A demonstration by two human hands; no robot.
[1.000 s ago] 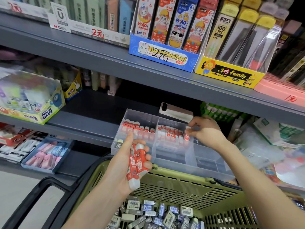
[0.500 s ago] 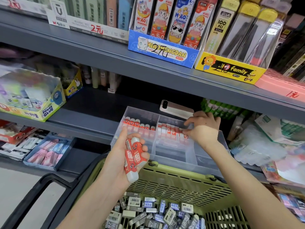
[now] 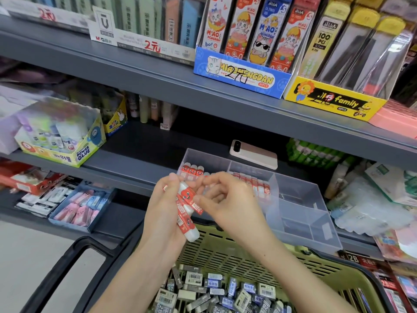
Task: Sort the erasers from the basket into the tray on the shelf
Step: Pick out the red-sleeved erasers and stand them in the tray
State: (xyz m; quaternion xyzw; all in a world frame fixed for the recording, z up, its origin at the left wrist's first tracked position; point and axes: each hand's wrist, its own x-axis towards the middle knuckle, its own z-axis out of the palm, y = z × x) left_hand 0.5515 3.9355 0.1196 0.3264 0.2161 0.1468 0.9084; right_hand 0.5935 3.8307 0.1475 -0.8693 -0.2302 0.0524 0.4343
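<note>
**A:** Head cam: gripping a small bunch of red-and-white erasers (image 3: 188, 213) in the left hand (image 3: 163, 213), curling the fingers round them, holding them tilted above the far rim of the green basket (image 3: 209, 256). Seeing the other side too?

**B:** Yep, reaching in with the right hand (image 3: 228, 204), pinching one eraser at the top of that bunch between thumb and curled forefinger. Definitely touching, not hovering.

**A:** Holding all that just in front of the clear tray (image 3: 300, 199) on the shelf (image 3: 135, 163). Already showing a row of the same erasers (image 3: 193, 170) standing in the back-left compartment, plus a second row (image 3: 255, 184) in the compartment beside it. Not managing a count, too blurry.

**B:** Also carrying a heap of grey and blue sleeved erasers (image 3: 214, 288) down in the basket bottom. Spotting a phone (image 3: 253, 154) lying flat on the shelf just behind the tray, and a Power Glue box (image 3: 67, 141) sitting well off to the left.
</note>
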